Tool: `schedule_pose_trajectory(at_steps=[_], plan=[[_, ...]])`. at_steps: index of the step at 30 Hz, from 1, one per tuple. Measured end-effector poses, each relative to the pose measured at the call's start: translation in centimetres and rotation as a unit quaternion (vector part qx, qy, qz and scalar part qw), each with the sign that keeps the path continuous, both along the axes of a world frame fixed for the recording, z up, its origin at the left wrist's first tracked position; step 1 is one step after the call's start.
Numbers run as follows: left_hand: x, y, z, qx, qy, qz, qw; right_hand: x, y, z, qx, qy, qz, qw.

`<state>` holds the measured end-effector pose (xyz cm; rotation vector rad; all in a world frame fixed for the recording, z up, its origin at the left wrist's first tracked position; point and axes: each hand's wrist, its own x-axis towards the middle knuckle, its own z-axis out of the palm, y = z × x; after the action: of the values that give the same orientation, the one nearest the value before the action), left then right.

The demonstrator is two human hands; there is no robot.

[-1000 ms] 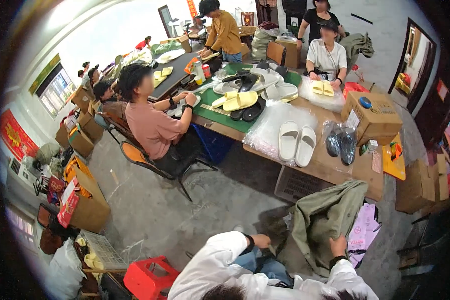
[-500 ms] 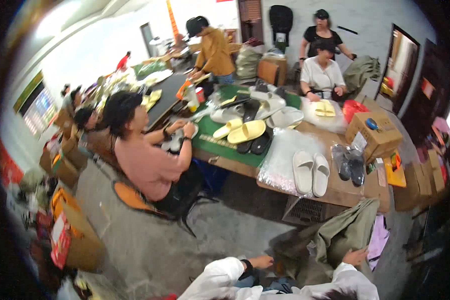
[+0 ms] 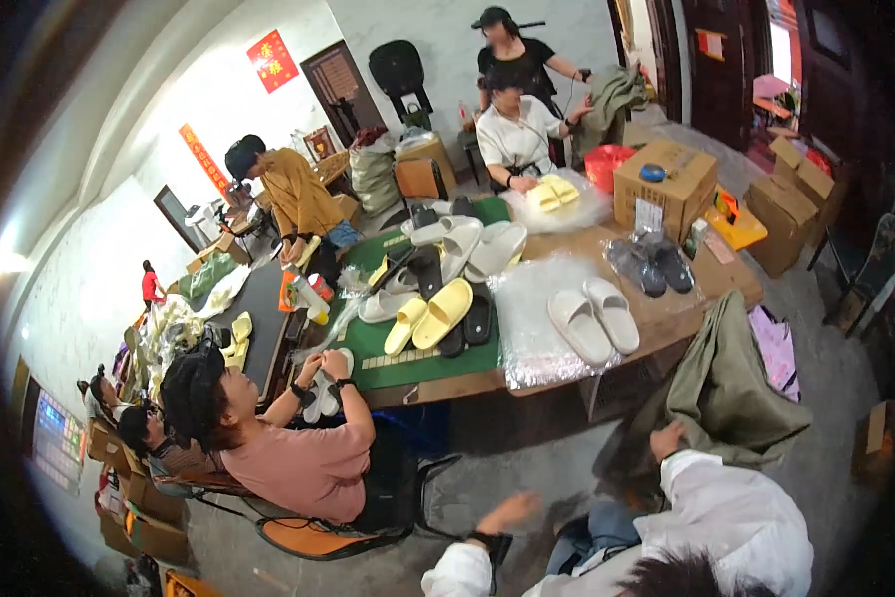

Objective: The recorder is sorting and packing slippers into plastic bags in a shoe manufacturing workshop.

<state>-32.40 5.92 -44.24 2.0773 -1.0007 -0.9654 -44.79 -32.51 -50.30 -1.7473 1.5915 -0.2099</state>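
My right hand (image 3: 666, 439) grips the lower edge of an olive green garment (image 3: 731, 383) that hangs down beside the wooden table (image 3: 666, 316). My left hand (image 3: 512, 511) hovers over the concrete floor with fingers spread, holding nothing, a dark watch on its wrist. It is well to the left of the garment. Both my arms are in white sleeves, and blue trousers show between them.
The table carries white slippers (image 3: 594, 320) on clear plastic, yellow slippers (image 3: 429, 316) on a green mat, dark slippers and a cardboard box (image 3: 666, 184). A person in a pink shirt (image 3: 303, 463) sits on an orange chair at my left. Other people work further back; boxes stand at the right.
The view has swung and moved closer to the table. My left hand has come away from the garment and now hangs free; my right hand still grips the cloth.
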Motion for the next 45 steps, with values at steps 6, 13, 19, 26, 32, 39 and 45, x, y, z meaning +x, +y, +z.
schedule_pose_trajectory(at_steps=[6,13,19,26,32,39,45], plan=[[6.8,-9.1,30.7,-0.311,0.009,0.196,0.930,2.8,-1.2,1.0,-0.005,0.014,0.103,0.995],[-0.5,-9.6,51.5,-0.439,-0.423,0.111,0.785,11.6,-2.1,6.9,-0.025,-0.137,0.242,0.960],[3.2,-15.6,50.4,-0.501,-0.475,-0.017,0.723,16.9,-8.2,7.3,-0.128,-0.187,0.273,0.935],[8.0,-20.3,49.5,-0.569,-0.480,-0.024,0.668,21.1,-11.7,6.9,-0.138,-0.203,0.300,0.922],[11.6,-23.4,48.6,-0.577,-0.511,0.012,0.637,25.2,-12.0,7.5,-0.220,-0.185,0.389,0.875],[14.0,-24.4,45.8,-0.585,-0.567,0.115,0.569,28.1,-10.1,9.1,-0.219,-0.107,0.506,0.828],[24.0,-22.9,40.1,-0.344,-0.592,0.270,0.677,27.3,-10.3,8.3,-0.159,-0.170,0.472,0.850]])
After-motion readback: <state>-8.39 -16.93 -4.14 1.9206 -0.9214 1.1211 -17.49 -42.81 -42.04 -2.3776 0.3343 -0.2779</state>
